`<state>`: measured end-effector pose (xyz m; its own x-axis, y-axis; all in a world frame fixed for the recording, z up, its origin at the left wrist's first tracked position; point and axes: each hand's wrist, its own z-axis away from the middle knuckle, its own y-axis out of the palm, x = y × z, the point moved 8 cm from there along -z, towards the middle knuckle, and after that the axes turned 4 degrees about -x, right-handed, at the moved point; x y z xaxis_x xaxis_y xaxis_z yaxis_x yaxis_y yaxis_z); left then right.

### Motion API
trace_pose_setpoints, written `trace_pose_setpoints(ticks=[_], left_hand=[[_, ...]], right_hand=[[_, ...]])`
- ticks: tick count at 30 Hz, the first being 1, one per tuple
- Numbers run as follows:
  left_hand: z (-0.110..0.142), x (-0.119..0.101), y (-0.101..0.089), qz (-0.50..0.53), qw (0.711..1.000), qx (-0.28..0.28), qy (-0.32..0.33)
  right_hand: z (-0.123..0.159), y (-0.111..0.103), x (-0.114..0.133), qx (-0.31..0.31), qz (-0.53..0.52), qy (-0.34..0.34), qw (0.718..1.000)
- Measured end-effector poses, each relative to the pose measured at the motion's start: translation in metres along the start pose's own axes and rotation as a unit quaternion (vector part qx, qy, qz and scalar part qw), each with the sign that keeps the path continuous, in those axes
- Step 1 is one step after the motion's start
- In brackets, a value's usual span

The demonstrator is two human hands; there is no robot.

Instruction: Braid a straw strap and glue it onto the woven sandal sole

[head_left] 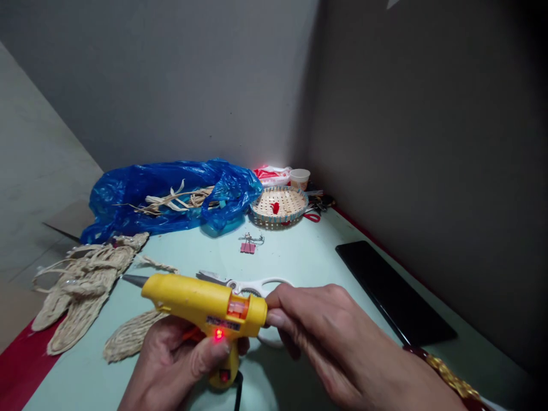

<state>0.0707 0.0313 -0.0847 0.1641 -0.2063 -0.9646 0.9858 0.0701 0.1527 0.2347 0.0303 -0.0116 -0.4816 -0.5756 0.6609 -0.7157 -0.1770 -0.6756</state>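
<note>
My left hand (175, 359) is wrapped round the handle of a yellow hot glue gun (188, 294), its dark nozzle pointing left. A red light glows on the gun's side beside my thumb. Through the orange window near the back shows a translucent glue stick (237, 309). Closed in a pinch, my right hand (329, 337) is at the gun's rear opening, on the glue stick's end, which the fingers mostly hide. Behind the gun lie white-handled scissors (252, 285), partly covered. A woven straw sole (132, 337) is on the table under the nozzle.
Woven straw sandals (85, 285) lie at the left. Farther back are a blue plastic bag (128, 188) with straw strands, a pink binder clip (247, 247), a shallow basket (278, 214) and a paper cup (300, 178). A black tablet-like slab (394, 291) lies right, near the wall.
</note>
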Motion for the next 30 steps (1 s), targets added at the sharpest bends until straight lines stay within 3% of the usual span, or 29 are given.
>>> trace_pose_setpoints(ticks=[5, 11, 14, 19, 26, 30], left_hand=[[-0.001, 0.002, 0.004, 0.03, 0.999, -0.011, -0.033], [-0.001, 0.003, 0.006, 0.063, 0.997, -0.016, -0.032], [-0.001, 0.003, 0.007, 0.062, 0.998, 0.003, -0.033], [0.001, -0.002, 0.012, 0.056, 0.998, 0.041, -0.012], [-0.004, -0.007, 0.014, 0.088, 0.996, 0.018, 0.017], [-0.006, -0.011, 0.012, 0.121, 0.992, -0.004, 0.031]], right_hand=[[0.0, -0.009, -0.004, -0.03, 0.044, 0.036, 0.998], [0.008, -0.007, 0.009, -0.109, 0.153, -0.117, 0.975], [0.014, -0.007, 0.014, -0.151, 0.175, -0.157, 0.96], [0.011, -0.007, 0.015, -0.168, 0.151, -0.164, 0.96], [0.004, -0.006, 0.005, -0.159, 0.148, -0.159, 0.963], [0.014, -0.017, 0.015, -0.242, 0.205, -0.149, 0.937]])
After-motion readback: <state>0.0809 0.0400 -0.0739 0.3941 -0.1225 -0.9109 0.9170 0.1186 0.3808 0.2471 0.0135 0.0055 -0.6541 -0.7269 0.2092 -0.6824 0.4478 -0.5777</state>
